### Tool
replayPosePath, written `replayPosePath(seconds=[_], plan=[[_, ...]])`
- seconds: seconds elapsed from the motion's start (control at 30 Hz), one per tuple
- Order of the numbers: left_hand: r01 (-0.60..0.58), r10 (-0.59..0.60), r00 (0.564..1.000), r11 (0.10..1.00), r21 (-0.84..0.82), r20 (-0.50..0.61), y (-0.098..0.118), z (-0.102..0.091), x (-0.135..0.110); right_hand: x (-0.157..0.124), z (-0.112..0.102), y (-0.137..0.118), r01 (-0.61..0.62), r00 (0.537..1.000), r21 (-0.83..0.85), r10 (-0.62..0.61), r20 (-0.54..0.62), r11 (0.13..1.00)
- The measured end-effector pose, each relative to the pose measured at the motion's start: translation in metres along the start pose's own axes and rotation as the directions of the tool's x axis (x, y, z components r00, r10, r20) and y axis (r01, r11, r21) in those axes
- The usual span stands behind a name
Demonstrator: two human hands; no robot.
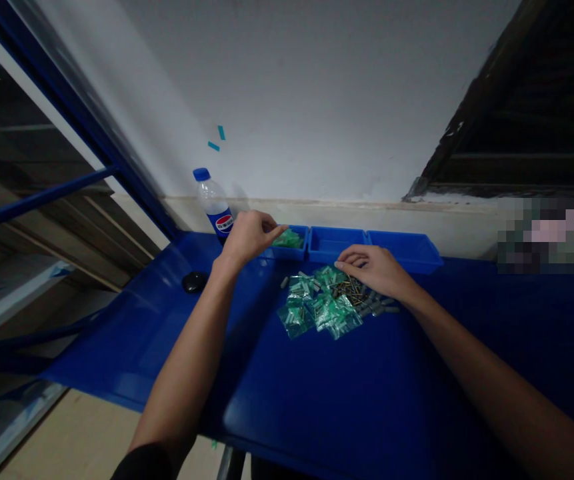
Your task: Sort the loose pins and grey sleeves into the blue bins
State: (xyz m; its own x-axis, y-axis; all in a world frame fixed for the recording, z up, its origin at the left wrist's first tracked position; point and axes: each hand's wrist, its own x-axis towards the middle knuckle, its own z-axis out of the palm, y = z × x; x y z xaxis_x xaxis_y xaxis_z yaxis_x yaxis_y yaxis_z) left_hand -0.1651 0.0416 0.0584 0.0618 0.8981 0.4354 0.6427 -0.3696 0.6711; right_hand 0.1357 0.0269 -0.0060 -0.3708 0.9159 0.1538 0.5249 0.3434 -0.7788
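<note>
My left hand [251, 233] is at the left blue bin [301, 254], which holds green plastic pieces [291, 239]. Its thumb and fingers are pinched together above them; anything between the tips is too small to make out. Over the pile on the table, my right hand [373, 268] is curled with thumb and fingertips close together, and what they hold, if anything, is hidden. Below it lie brass-coloured screws [351, 292] and grey plastic plugs [379, 305]. Several small clear bags [337, 319] with green pieces inside lie beside the screws.
Two more blue bins, a middle one [337, 243] and a right one [401, 249], stand along the wall. A Pepsi bottle [215, 207] stands behind my left hand. A black round object [194, 282] lies on the blue table [317, 393]. A blue metal frame [71, 87] rises at left.
</note>
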Motion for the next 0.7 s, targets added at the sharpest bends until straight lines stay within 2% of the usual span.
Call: replayPosePath(seconds=[0.07, 0.13, 0.17, 0.2, 0.23, 0.27, 0.33, 0.4, 0.5, 0.57, 0.7], plan=[[-0.048, 0.046, 0.995, 0.999, 0.02, 0.086, 0.004, 0.003, -0.001, -0.003, 0.004, 0.004, 0.034, 0.998, -0.259, -0.044, -0.035, 0.965], [-0.098, 0.092, 0.968, 0.995, 0.015, 0.235, 0.01, 0.01, -0.002, -0.006, 0.009, 0.007, 0.053, 0.997, -0.445, -0.072, -0.026, 0.894], [-0.116, 0.11, 0.941, 0.993, -0.002, 0.319, 0.012, 0.016, -0.004, -0.007, 0.012, 0.008, 0.06, 0.997, -0.502, -0.079, -0.016, 0.863], [-0.127, 0.125, 0.894, 0.992, -0.025, 0.43, 0.013, 0.022, -0.006, -0.009, 0.014, 0.009, 0.064, 0.997, -0.544, -0.082, -0.008, 0.837], [-0.141, 0.139, 0.861, 0.989, -0.033, 0.488, 0.013, 0.029, -0.009, -0.01, 0.017, 0.01, 0.066, 0.996, -0.574, -0.084, -0.005, 0.816], [-0.161, 0.155, 0.848, 0.986, -0.033, 0.507, 0.013, 0.037, -0.013, -0.011, 0.02, 0.01, 0.067, 0.996, -0.596, -0.088, -0.005, 0.8], [-0.151, 0.145, 0.883, 0.988, -0.023, 0.447, 0.009, 0.053, -0.024, -0.012, 0.024, 0.011, 0.072, 0.995, -0.608, -0.095, -0.005, 0.79], [-0.104, 0.107, 0.926, 0.994, -0.029, 0.361, 0.004, 0.068, -0.039, -0.011, 0.027, 0.012, 0.073, 0.995, -0.586, -0.096, -0.008, 0.807], [-0.071, 0.06, 0.969, 0.997, 0.036, 0.239, -0.003, 0.086, -0.06, -0.009, 0.03, 0.013, 0.062, 0.996, -0.537, -0.09, -0.027, 0.841], [-0.072, 0.054, 0.975, 0.994, 0.077, 0.216, -0.006, 0.094, -0.07, -0.009, 0.031, 0.011, 0.058, 0.995, -0.53, -0.09, -0.035, 0.846], [-0.141, 0.07, 0.963, 0.954, 0.266, 0.26, -0.007, 0.104, -0.078, -0.009, 0.032, 0.007, 0.064, 0.995, -0.537, -0.092, -0.026, 0.841]])
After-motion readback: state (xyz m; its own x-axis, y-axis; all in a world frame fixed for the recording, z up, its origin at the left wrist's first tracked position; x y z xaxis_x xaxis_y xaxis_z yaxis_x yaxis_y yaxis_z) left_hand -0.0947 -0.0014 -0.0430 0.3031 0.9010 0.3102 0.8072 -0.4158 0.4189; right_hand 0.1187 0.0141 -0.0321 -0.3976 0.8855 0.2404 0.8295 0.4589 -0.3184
